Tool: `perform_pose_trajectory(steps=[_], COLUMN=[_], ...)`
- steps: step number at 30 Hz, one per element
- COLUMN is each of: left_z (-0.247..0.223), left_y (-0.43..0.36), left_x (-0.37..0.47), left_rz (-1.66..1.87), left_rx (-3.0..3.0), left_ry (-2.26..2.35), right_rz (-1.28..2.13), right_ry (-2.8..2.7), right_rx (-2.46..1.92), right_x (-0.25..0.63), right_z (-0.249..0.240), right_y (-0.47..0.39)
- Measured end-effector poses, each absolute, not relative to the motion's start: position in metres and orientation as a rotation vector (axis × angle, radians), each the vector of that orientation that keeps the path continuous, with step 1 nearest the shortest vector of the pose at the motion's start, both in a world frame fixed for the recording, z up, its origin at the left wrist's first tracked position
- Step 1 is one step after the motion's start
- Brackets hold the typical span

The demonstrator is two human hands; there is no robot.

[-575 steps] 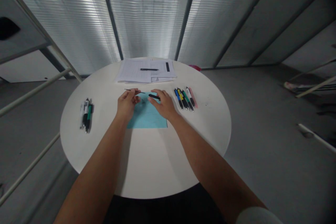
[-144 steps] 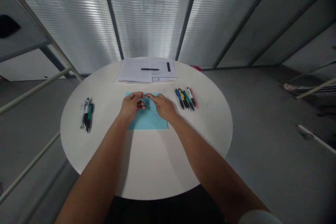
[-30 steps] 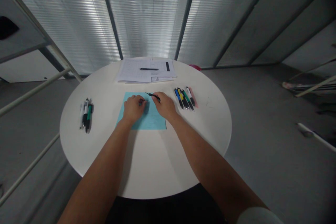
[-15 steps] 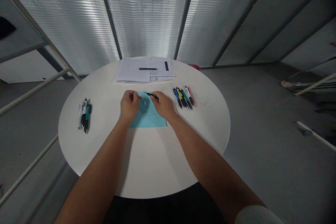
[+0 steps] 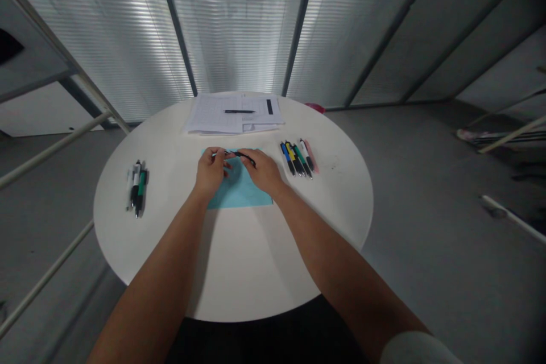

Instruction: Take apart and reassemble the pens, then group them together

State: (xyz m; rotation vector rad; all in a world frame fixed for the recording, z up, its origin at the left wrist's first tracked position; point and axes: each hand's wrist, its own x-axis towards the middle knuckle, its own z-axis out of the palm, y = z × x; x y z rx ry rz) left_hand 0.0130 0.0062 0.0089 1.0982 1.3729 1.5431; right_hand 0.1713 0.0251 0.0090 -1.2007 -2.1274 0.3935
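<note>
Over a light blue sheet [image 5: 241, 196] on the round table, my two hands work close together. My right hand [image 5: 265, 172] is closed on a black pen part [image 5: 245, 157], its thin end pointing left. Fingers of my left hand [image 5: 210, 173] pinch at that thin end, where a small pale piece shows; what exactly they hold is too small to make out. To the right of my right hand lies a row of several pens [image 5: 297, 159] in blue, yellow, green and white.
The white round table [image 5: 247, 273] carries a stack of printed papers [image 5: 215, 115] at the back, with a black pen [image 5: 239, 111] on top. More pens [image 5: 137, 189], clear, white and green, lie at the left. White metal rails [image 5: 51, 151] stand beyond the left edge.
My hands have come together: the thin end of the black pen part now meets my left fingers, where a gap showed before. The other pens and the papers stay put.
</note>
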Motion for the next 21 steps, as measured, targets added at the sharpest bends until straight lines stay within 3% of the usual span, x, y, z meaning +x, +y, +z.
perform_pose_trajectory(steps=[21], left_z=[0.0098], left_y=[0.0057], left_x=[0.0107], left_rz=[1.544], left_rx=[1.089], left_ry=[1.337], right_rz=[0.397], right_ry=[-2.175], right_rx=[-1.152], right_x=[0.1728], right_z=[0.0047], right_y=[0.0262])
